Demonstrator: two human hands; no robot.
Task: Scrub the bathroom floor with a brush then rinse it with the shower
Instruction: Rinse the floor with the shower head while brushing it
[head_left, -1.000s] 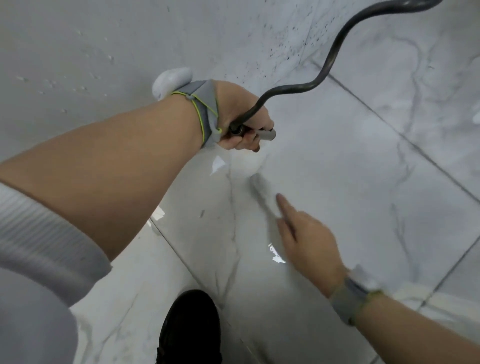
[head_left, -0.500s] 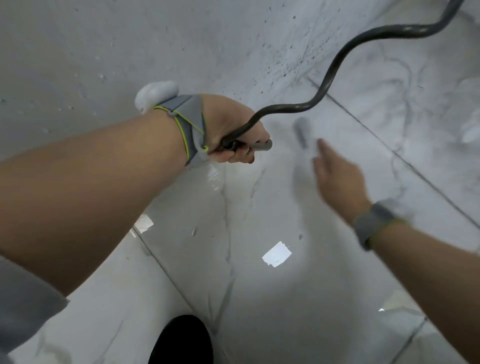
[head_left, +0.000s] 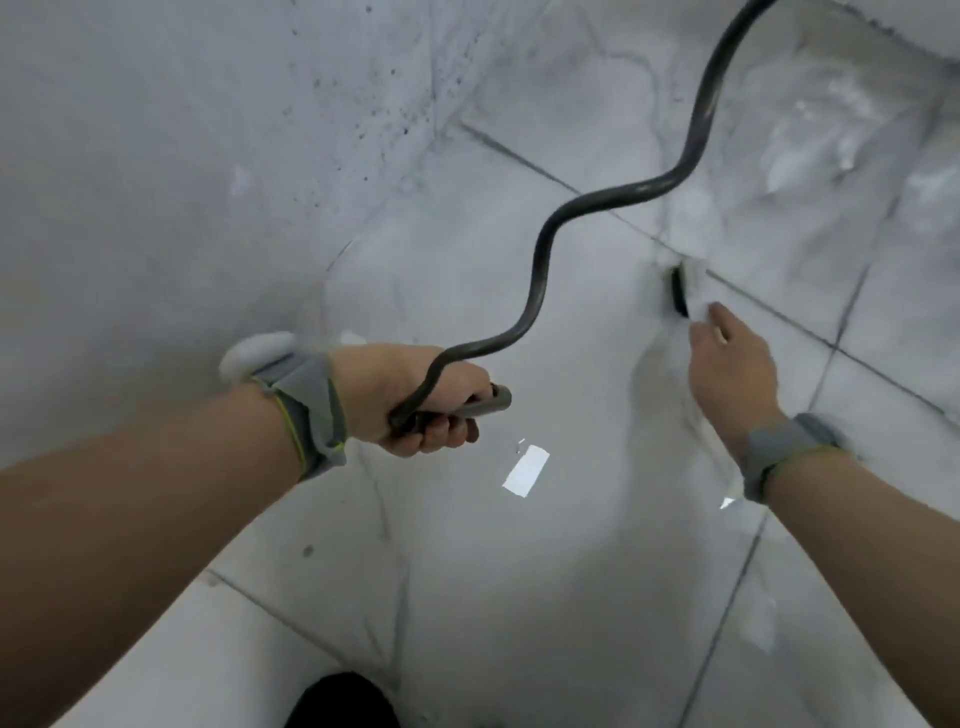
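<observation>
Rinse stage, by the look of it. Your left hand (head_left: 415, 400) grips the shower handle (head_left: 470, 408), hose (head_left: 540, 260) trailing up. Right hand (head_left: 727, 364) pinches something dark, blurred. Floor (head_left: 519, 597) wet; foam (head_left: 810, 140) remains far right. No brush visible.

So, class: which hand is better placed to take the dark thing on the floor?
The right hand. Its fingers reach almost to the dark thing by the foam, though blur hides any contact. The left hand is farther off and grips the shower handle.
</observation>
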